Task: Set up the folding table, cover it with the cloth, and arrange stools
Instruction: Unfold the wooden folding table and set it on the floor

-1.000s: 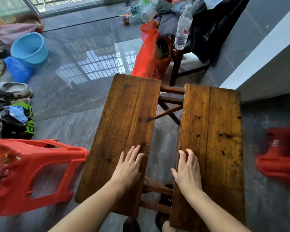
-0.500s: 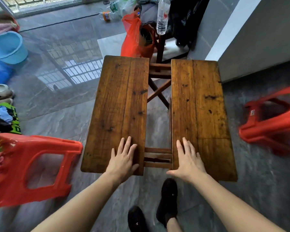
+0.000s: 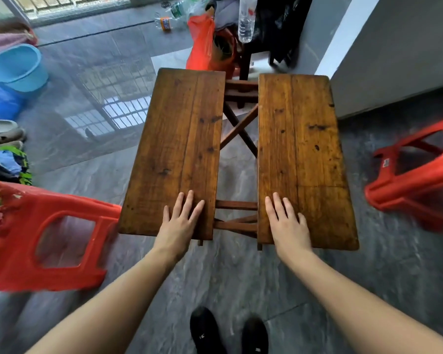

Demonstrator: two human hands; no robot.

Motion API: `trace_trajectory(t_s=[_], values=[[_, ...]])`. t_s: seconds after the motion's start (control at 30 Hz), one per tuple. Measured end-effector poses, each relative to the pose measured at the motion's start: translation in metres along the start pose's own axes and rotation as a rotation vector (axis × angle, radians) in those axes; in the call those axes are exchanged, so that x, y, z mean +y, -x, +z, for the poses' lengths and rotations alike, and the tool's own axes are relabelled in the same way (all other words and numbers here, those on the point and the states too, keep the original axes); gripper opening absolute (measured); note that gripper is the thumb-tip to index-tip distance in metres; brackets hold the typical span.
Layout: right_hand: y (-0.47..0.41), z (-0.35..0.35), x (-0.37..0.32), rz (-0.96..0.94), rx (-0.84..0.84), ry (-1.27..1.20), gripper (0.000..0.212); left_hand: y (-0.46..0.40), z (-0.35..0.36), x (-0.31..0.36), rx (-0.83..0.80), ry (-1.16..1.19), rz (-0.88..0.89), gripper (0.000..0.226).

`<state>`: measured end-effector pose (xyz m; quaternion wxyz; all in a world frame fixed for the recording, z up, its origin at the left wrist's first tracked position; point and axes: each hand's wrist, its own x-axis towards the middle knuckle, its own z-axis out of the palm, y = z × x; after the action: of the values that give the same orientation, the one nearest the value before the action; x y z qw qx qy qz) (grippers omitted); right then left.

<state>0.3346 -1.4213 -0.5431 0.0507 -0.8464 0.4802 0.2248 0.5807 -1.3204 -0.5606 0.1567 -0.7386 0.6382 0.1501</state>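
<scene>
The wooden folding table stands before me with its two brown leaves lying level and a wide gap between them that shows the crossed legs. My left hand point(image 3: 180, 222) lies flat with straight fingers on the near end of the left leaf point(image 3: 179, 139). My right hand point(image 3: 287, 223) lies flat the same way on the near end of the right leaf point(image 3: 299, 139). A red plastic stool point(image 3: 46, 236) lies on its side at my left. Another red stool point(image 3: 417, 175) lies tipped over at my right. No cloth is recognisable in view.
A dark chair point(image 3: 246, 57) with a water bottle point(image 3: 246, 21) and a red bag point(image 3: 205, 44) stands just behind the table. A grey wall point(image 3: 394, 54) closes the right side. Blue basins point(image 3: 16, 67), shoes and clothes line the left. My feet point(image 3: 228, 330) are on the grey tiled floor.
The two leaves have swung from a tilt to lying level with a wider gap. My hands have slid to their near ends, and I have stepped back.
</scene>
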Motion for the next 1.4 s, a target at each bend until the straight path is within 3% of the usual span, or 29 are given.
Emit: trace_trajectory(t_s=[0.4, 0.7, 1.13, 1.4], values=[[-0.006, 0.003, -0.005, 0.002, -0.002, 0.096, 0.110, -0.005, -0.001, 0.015, 0.035, -0.167, -0.092, 0.101], [-0.008, 0.007, -0.016, -0.018, -0.153, 0.077, 0.107, -0.008, 0.013, 0.047, -0.018, -0.132, -0.076, 0.085], [-0.011, 0.024, -0.007, -0.145, -0.062, 0.045, 0.103, -0.010, 0.031, 0.081, 0.034, -0.117, -0.058, 0.083], [-0.009, 0.045, -0.004, -0.193, -0.096, 0.030, 0.108, -0.012, 0.059, 0.118, 0.013, -0.071, -0.057, 0.090]])
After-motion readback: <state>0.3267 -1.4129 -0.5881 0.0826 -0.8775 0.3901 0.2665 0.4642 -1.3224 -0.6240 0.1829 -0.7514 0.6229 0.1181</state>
